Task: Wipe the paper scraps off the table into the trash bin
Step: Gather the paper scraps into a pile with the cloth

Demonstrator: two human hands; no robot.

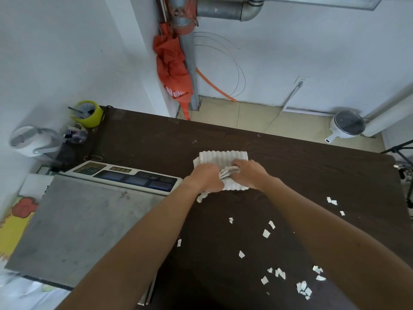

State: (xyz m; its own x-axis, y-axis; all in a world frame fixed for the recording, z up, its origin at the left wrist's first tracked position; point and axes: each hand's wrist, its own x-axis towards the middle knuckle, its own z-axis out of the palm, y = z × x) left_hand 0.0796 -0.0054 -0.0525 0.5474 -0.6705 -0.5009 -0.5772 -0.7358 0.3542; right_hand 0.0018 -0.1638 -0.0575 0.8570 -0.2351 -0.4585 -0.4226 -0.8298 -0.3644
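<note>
While the paper scraps (pixel 266 233) lie scattered over the near right of the dark desk (pixel 143 139), wiping seems not yet begun: both hands are gathering a white ribbed cloth (pixel 221 158) mid-desk. The left hand (pixel 206 175) and right hand (pixel 248 172) curl closed on its bunched near edge, forearms stretched forward. Next, the cloth must sweep toward the scraps; no trash bin is visible.

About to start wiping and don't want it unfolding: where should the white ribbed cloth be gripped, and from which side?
Grip the white ribbed cloth at its near edge, from above, where the left hand and right hand already bunch it. The far part lies flat on the table, offering nothing to pinch.
</note>
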